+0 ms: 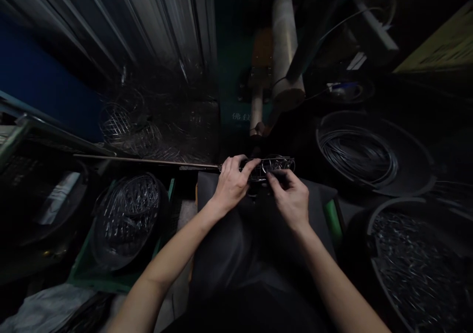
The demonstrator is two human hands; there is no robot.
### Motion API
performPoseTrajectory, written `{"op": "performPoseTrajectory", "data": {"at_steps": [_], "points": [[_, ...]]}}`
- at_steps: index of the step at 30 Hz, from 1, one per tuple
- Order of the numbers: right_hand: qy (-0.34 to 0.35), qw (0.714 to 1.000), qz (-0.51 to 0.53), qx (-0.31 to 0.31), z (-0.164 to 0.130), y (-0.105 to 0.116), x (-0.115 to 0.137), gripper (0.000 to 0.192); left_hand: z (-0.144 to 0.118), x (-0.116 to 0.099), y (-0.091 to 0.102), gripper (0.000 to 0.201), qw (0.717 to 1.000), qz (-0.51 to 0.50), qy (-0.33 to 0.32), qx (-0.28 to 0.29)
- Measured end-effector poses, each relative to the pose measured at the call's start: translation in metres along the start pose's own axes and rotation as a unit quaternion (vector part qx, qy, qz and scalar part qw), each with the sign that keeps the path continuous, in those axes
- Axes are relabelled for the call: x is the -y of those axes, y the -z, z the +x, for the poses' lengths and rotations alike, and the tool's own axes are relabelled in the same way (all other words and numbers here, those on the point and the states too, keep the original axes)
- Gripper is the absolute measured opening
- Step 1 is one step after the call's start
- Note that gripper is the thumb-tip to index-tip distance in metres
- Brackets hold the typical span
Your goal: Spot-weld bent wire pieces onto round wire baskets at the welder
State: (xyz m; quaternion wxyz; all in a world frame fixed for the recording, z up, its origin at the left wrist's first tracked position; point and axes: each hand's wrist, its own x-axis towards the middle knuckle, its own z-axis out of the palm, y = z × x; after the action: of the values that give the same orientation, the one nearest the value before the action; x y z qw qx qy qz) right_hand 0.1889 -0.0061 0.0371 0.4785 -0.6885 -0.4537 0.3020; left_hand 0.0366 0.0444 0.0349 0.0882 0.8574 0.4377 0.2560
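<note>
Above the dark lap, in the middle of the view, the left hand [231, 183] and the right hand [290, 195] both pinch one small wire piece [271, 165], fingers closed on its two ends; it looks only partly shaped, though the light is too poor to tell how much is left. To the left, a round basket [127, 217] in a green crate [83, 269] holds finished-looking wire forms; to the right, a dark tub [373, 150] holds coiled wire, and a nearer bin [414, 259] holds many short metal pieces.
</note>
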Motion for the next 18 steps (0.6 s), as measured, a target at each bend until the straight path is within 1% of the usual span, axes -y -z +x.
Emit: {"op": "performPoseTrajectory", "data": {"at_steps": [3, 5, 9, 12, 18], "points": [[0.055, 0.997, -0.044, -0.038, 0.0, -0.008, -0.001, 0.03, 0.002, 0.005, -0.001, 0.057, 1.0, 0.012, -0.009, -0.025], [0.073, 0.995, -0.05, -0.051, 0.003, -0.012, 0.0, 0.03, 0.004, 0.007, -0.003, 0.058, 0.999, 0.012, -0.014, -0.035], [0.065, 0.996, -0.035, -0.049, 0.009, -0.016, 0.001, 0.03, 0.009, 0.011, -0.004, 0.057, 0.998, -0.005, -0.021, -0.051], [0.065, 0.996, -0.043, -0.047, 0.012, -0.018, 0.001, 0.031, 0.012, 0.014, -0.004, 0.054, 0.998, -0.019, -0.02, -0.063], [0.121, 0.986, -0.064, -0.095, 0.015, -0.024, -0.007, 0.024, 0.017, 0.017, -0.006, 0.056, 0.996, -0.035, -0.029, -0.073]]}}
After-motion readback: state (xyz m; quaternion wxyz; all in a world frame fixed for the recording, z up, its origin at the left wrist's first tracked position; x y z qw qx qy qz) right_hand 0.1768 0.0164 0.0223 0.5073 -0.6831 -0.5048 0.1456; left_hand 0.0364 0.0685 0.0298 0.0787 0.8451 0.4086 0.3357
